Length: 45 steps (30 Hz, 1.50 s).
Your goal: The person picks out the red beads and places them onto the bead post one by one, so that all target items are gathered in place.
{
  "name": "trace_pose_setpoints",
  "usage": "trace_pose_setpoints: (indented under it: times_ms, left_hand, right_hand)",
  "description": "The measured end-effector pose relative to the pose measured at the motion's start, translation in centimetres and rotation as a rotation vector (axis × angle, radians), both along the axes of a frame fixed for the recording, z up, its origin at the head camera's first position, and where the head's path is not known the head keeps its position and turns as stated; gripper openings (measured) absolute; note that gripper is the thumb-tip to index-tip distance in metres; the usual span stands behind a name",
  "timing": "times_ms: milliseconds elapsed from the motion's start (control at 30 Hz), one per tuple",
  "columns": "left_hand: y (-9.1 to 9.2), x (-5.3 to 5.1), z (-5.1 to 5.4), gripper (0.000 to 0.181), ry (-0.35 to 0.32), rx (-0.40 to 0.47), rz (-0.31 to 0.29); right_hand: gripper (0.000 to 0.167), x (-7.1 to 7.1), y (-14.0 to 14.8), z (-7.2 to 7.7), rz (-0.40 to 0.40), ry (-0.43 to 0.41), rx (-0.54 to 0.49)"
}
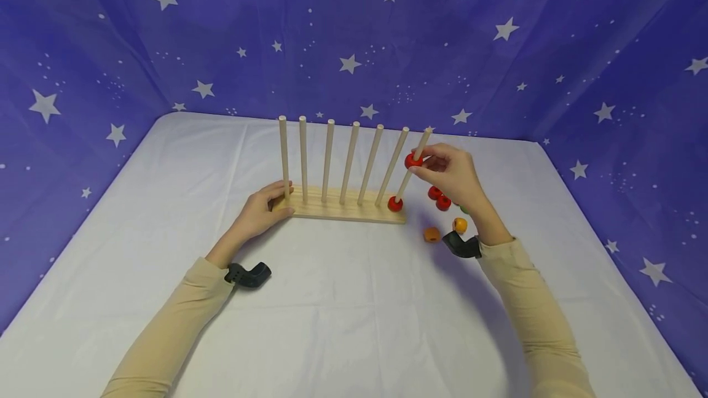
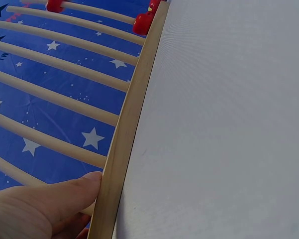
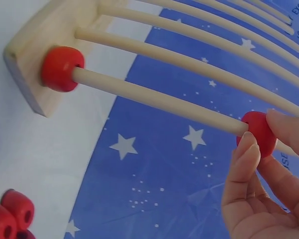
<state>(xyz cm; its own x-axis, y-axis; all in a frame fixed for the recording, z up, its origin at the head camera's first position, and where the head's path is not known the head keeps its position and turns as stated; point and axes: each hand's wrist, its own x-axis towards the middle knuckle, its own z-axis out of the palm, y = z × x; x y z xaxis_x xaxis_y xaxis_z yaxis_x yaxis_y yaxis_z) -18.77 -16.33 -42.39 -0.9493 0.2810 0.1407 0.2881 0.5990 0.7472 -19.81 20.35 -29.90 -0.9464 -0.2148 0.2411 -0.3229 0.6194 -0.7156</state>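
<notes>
A wooden peg rack stands on the table, its flat base [image 1: 348,212] carrying a row of several upright pegs. My left hand [image 1: 260,210] grips the base's left end, thumb at the front edge and fingers behind. With thumb and fingertips, my right hand [image 1: 450,171] pinches a red bead [image 1: 410,163] that is threaded on the rightmost peg [image 3: 159,102], close to its top. Another red bead [image 1: 395,204] sits at the bottom of that same peg, against the base. The other pegs carry no beads. In the left wrist view, the left thumb [image 2: 84,189] presses the base's edge.
Right of the rack lie loose red beads [image 1: 443,202], an orange bead [image 1: 432,235], a yellow-orange bead [image 1: 460,225] and a green bead [image 1: 464,209] partly hidden by the right arm. A white cloth [image 1: 332,324] covers the table; a blue star-patterned curtain [image 1: 310,35] hangs behind.
</notes>
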Motion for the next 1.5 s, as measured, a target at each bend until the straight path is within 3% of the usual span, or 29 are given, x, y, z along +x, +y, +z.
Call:
trace_pose_setpoints:
  times_ms: [500, 700, 1133, 1500]
  left_hand:
    - [0.1, 0.0, 0.0, 0.05, -0.004, 0.001, -0.002]
    - [0.1, 0.0, 0.2, 0.05, -0.008, 0.008, -0.002]
    - [0.0, 0.0, 0.0, 0.05, -0.002, 0.011, -0.005]
    - [0.0, 0.0, -0.1, 0.05, 0.008, 0.002, -0.006]
  right_hand:
    - [0.021, -0.4, 0.1, -3.0, 0.061, -0.076, -0.015]
    - [0.02, -0.4, 0.0, -3.9, 0.052, -0.101, 0.027]
    - [0.022, -0.6, -0.4, -5.3, 0.039, -0.161, 0.093]
    - [0.017, -0.7, -0.4, -6.2, 0.079, -0.143, 0.142]
